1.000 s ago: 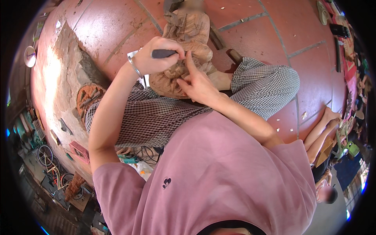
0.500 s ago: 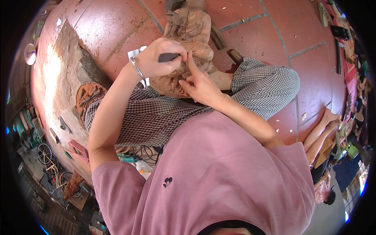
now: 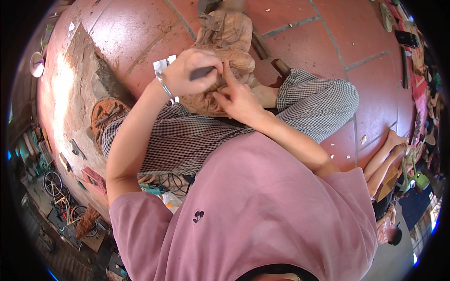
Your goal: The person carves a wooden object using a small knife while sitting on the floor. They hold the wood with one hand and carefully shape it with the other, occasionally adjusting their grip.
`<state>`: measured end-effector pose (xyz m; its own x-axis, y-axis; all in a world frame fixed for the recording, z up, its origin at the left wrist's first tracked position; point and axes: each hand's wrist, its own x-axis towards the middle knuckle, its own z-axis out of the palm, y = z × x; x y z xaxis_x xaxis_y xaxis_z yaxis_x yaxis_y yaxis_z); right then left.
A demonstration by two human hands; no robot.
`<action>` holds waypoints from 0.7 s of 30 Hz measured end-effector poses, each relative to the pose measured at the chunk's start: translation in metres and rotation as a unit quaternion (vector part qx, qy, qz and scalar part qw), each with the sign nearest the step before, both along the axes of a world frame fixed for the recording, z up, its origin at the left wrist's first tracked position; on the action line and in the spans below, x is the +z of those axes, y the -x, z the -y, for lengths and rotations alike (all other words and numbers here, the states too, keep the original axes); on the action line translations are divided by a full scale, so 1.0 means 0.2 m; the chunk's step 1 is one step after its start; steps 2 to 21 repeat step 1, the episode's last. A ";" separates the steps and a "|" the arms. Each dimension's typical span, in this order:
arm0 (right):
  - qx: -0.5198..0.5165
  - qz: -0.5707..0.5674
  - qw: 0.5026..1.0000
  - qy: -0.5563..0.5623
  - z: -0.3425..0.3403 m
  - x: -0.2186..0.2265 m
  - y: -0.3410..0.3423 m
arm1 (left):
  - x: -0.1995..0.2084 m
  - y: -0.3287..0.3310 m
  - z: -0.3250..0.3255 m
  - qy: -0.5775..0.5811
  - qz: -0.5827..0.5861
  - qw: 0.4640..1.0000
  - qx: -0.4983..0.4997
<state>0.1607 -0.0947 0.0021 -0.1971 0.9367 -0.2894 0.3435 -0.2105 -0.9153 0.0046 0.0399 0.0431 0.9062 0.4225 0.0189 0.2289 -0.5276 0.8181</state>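
Observation:
A carved wooden figure [image 3: 234, 37] with folds cut into its surface lies in front of my crossed legs. Over its lower part, my left hand [image 3: 185, 70] is closed around a dark grey, flat-looking piece [image 3: 201, 72]; its exact kind is unclear and its working end is hidden. My right hand [image 3: 243, 104] rests against the carving, index finger stretched up beside the left fingertips and thumb held apart. Its other fingers are partly hidden. Both hands cover much of the carving's near part.
Left of my knee, a round reddish container [image 3: 105, 117] holds several tools beside a rough slab [image 3: 89, 79]. Wooden bars [image 3: 261, 44] lie right of the carving on red floor tiles. A pink basket [image 3: 93, 180] stands at left. Another person's bare legs [image 3: 382, 154] show at right.
My left hand has shifted slightly down toward me, still holding the dark grey piece. The right hand moves only a little, and the carving stays in place.

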 end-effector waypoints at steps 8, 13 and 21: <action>0.001 0.003 1.000 -0.003 0.01 0.00 -0.03 | 0.00 0.01 0.00 -0.001 -0.001 1.000 0.001; 0.001 0.003 1.000 -0.003 0.01 0.00 -0.03 | 0.00 0.01 0.00 -0.001 -0.001 1.000 0.001; 0.001 0.003 1.000 -0.003 0.01 0.00 -0.03 | 0.00 0.01 0.00 -0.001 -0.001 1.000 0.001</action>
